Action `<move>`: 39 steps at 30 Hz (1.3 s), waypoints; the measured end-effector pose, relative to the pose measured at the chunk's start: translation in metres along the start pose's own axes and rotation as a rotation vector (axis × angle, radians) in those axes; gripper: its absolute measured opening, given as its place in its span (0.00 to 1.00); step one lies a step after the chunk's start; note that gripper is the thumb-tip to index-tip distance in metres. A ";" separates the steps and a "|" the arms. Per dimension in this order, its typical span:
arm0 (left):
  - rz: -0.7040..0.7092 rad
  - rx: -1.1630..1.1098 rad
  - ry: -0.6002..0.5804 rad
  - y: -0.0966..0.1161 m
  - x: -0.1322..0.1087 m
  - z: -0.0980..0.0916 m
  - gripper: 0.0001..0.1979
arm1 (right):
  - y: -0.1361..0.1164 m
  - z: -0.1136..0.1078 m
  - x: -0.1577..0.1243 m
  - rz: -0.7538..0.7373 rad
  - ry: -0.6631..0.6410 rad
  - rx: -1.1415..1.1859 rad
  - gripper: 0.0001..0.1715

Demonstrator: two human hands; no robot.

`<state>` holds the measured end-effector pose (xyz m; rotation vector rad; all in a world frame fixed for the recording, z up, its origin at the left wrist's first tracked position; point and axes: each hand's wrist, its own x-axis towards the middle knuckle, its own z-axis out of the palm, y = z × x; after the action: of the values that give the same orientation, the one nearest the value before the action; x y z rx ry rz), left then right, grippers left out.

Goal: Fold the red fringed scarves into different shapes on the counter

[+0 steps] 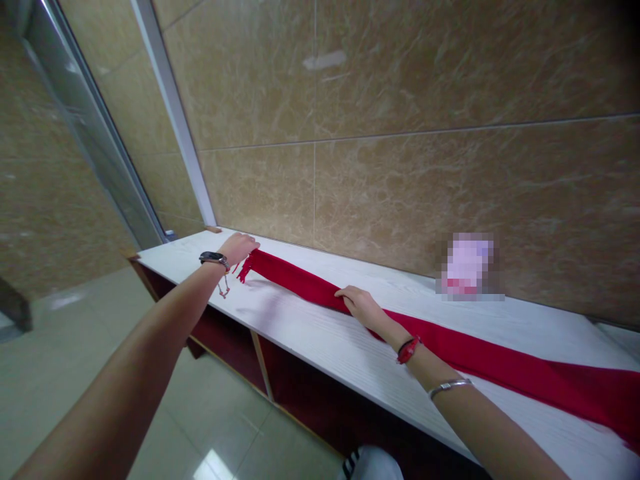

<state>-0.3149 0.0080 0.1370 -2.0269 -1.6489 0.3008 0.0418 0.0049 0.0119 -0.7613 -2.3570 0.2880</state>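
Note:
A long red scarf (475,347) with a fringed end lies lengthwise along a white cabinet top, folded into a narrow strip. At its fringed left end, my left hand (240,248) has its fingers closed on the scarf's far corner, and that end looks slightly raised. The fringe hangs down beside this hand. Farther right, my right hand (361,303) grips the scarf partway along, its fingertips at the far edge and partly hidden by the hand. To the right the strip widens and runs out of view.
The white cabinet top (310,333) stands against a tan tiled wall (400,187). A blurred pinkish object (467,263) sits at the wall side. Open shelves (310,387) are below the top. A small brown piece (213,229) lies at the far left corner. Shiny floor tiles (90,347) show at left.

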 end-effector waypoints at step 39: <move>0.328 -0.233 -0.017 0.078 -0.049 0.070 0.26 | -0.012 -0.028 -0.080 0.078 -0.239 -0.535 0.20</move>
<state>-0.2934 -0.0331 0.0303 -2.4801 -1.4106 0.2485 0.1046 -0.0519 -0.0019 -1.1184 -2.6682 -0.2488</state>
